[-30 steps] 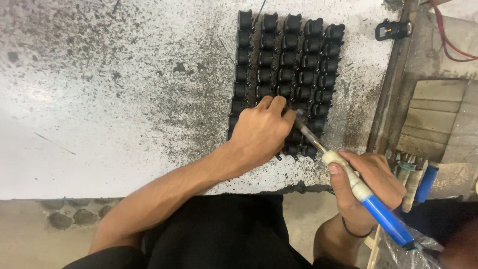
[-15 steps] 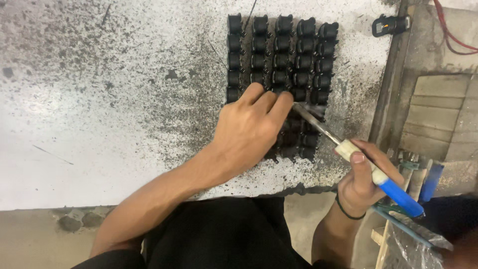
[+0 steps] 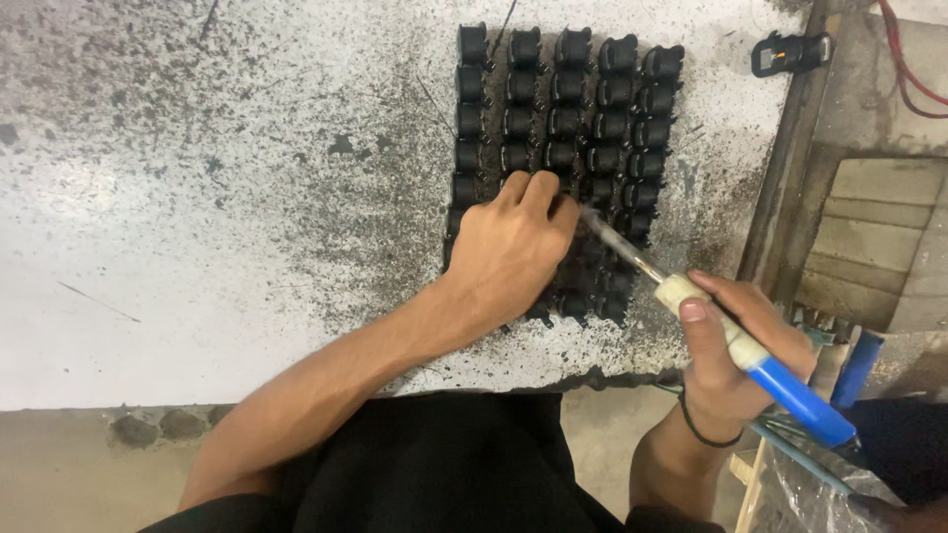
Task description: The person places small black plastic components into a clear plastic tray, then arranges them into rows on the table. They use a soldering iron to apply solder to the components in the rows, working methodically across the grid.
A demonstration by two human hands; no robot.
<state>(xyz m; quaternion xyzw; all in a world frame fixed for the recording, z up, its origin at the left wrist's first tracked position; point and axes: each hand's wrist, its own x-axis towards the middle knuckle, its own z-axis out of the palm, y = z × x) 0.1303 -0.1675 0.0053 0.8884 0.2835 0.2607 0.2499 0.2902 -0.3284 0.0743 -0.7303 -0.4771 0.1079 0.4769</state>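
The left hand point(image 3: 513, 247) lies palm down over the lower middle of a block of small black parts point(image 3: 568, 118) laid out in 5 neat columns on the speckled white worktable point(image 3: 197, 197). Its fingers point(image 3: 528, 192) are pressed together and curled onto 1 or 2 parts near the centre of the block; whether they pinch a part or only pin it down I cannot tell, as the hand hides what is under it.

The right hand point(image 3: 731, 341) is closed firmly round the blue and white handle of a soldering iron point(image 3: 731, 341) — thumb lying along the top. The iron's long axis runs on a diagonal, from the handle at lower right up and left to the thin metal tip point(image 3: 617, 242), which ends just beside the left fingertips. So the part being worked lies up and left of the right hand's grip and directly under the left hand, which is the nearer of the 2.

The left forearm crosses the table edge from lower left — the right wrist hangs off the table's near corner. A small black clip point(image 3: 790, 51) sits apart at the top right.
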